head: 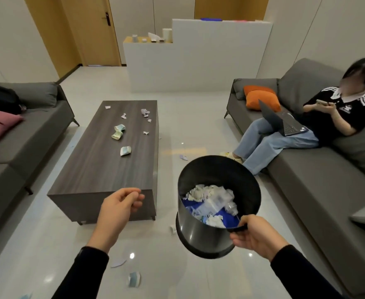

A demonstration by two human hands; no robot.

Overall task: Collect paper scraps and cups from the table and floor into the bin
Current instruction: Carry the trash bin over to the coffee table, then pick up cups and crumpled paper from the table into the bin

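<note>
Bin [207, 236], part-filled, tilted above floor [47, 244] beside worktop [104, 169]; right hand [256, 237] fingers gripping rim. Left hand [118, 211] empty, fingers loosely curled. Cups [118, 131], scraps [144, 112] on worktop. Best: rim held below worktop edge, litter swept in.

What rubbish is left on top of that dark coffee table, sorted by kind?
Crushed cups: 3
Paper scraps: 5, counting the crumpled cluster as one
Total: 8 on the coffee table
What lies in the bin is not counted.
</note>
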